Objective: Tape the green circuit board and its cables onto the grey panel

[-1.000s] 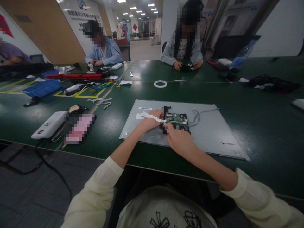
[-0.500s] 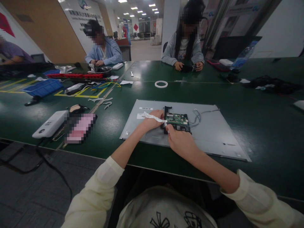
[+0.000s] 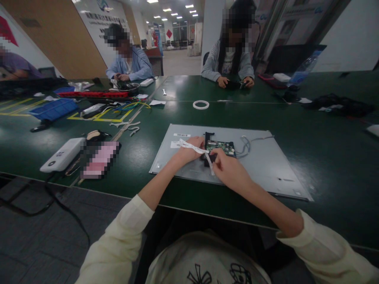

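Note:
A green circuit board (image 3: 222,147) sits in a black bracket (image 3: 209,138) on the back of a flat grey metal panel (image 3: 260,173). At the bracket's left edge is my left hand (image 3: 191,152), its fingers bent round that edge and the tips partly hidden. A white flat ribbon cable (image 3: 189,146) lies across the back of this hand and bends down in front of the board. My right hand (image 3: 226,167) is over the board's front edge, with thumb and forefinger pinched at the cable's bend. The fingertips cover part of the board.
Left of the panel lie a white power bank (image 3: 63,154), a pink phone (image 3: 102,159) and grey strips (image 3: 126,125). A roll of white tape (image 3: 201,105) is behind it. Farther left stands a blue bin (image 3: 53,109). Co-workers sit across the green table (image 3: 148,138).
My right hand has shifted up and slightly right over the board's front part. The hanging end of the ribbon cable now shows below its fingers. My left hand has stayed in place.

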A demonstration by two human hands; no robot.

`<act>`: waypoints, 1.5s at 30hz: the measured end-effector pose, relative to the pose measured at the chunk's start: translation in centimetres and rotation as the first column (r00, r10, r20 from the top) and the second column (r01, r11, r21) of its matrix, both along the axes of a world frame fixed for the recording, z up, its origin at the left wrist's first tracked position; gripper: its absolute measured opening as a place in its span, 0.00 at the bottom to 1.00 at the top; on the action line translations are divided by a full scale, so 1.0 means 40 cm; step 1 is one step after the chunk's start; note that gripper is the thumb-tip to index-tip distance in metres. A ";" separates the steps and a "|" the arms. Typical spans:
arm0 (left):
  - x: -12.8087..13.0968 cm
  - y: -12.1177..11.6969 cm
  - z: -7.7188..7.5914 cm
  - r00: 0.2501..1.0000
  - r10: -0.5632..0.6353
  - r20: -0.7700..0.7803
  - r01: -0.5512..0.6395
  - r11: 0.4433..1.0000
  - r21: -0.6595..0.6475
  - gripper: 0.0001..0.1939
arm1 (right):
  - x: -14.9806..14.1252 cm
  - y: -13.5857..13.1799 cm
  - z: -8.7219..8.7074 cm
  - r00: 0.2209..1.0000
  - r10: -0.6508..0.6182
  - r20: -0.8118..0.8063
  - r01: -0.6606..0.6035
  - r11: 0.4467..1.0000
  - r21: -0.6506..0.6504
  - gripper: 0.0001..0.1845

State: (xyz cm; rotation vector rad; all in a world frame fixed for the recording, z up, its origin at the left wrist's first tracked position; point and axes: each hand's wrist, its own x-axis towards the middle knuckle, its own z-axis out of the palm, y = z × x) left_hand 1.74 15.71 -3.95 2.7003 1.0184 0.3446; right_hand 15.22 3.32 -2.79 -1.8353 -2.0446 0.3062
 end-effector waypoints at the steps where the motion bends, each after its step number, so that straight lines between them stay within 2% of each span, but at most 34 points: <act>1: -0.001 -0.001 -0.002 1.000 -0.005 0.011 0.005 1.000 0.016 0.05 | 0.006 0.004 0.001 0.996 -0.005 -0.088 0.007 1.000 0.028 0.16; 3: -0.003 -0.003 -0.003 1.000 -0.003 0.030 0.002 0.999 0.054 0.05 | 0.013 0.011 0.003 0.975 -0.002 -0.223 0.023 0.996 0.090 0.15; 6: 0.002 -0.012 0.004 0.999 0.029 0.023 -0.031 0.994 0.106 0.07 | 0.016 0.018 0.005 0.946 0.028 -0.324 0.026 0.987 0.159 0.12; 12: 0.028 -0.042 0.028 0.996 0.082 0.027 -0.086 0.977 0.196 0.08 | 0.012 0.022 0.007 0.891 0.009 -0.454 0.056 0.990 0.131 0.14; 16: 0.039 -0.050 0.028 0.993 0.118 -0.002 -0.115 0.977 0.181 0.06 | 0.006 0.012 0.017 0.930 0.024 -0.366 0.075 0.964 0.255 0.14; 19: 0.041 -0.049 0.024 0.989 0.148 0.012 -0.148 0.973 0.179 0.06 | -0.001 0.004 0.020 0.964 0.058 -0.260 0.043 0.929 0.368 0.11; 21: 0.042 -0.048 0.023 0.988 0.150 0.021 -0.151 0.970 0.188 0.06 | -0.004 0.003 0.016 0.974 0.077 -0.212 0.014 0.917 0.399 0.10; 27: 0.044 -0.057 0.026 0.986 0.166 0.034 -0.169 0.961 0.218 0.07 | -0.006 0.010 -0.001 0.981 0.056 -0.185 0.020 0.921 0.388 0.10; 39: 0.035 -0.054 0.022 0.982 0.187 0.005 -0.181 0.944 0.276 0.08 | -0.001 0.008 0.031 0.914 0.116 -0.389 0.040 0.928 0.371 0.09; 42: 0.018 -0.037 0.019 0.979 0.196 0.063 -0.206 0.946 0.252 0.08 | 0.018 0.009 0.042 0.898 0.063 -0.435 0.099 0.935 0.340 0.09; 45: 0.001 -0.007 0.015 0.961 0.198 0.193 -0.230 0.960 0.157 0.08 | 0.050 0.016 0.049 0.864 0.003 -0.503 0.181 0.931 0.317 0.09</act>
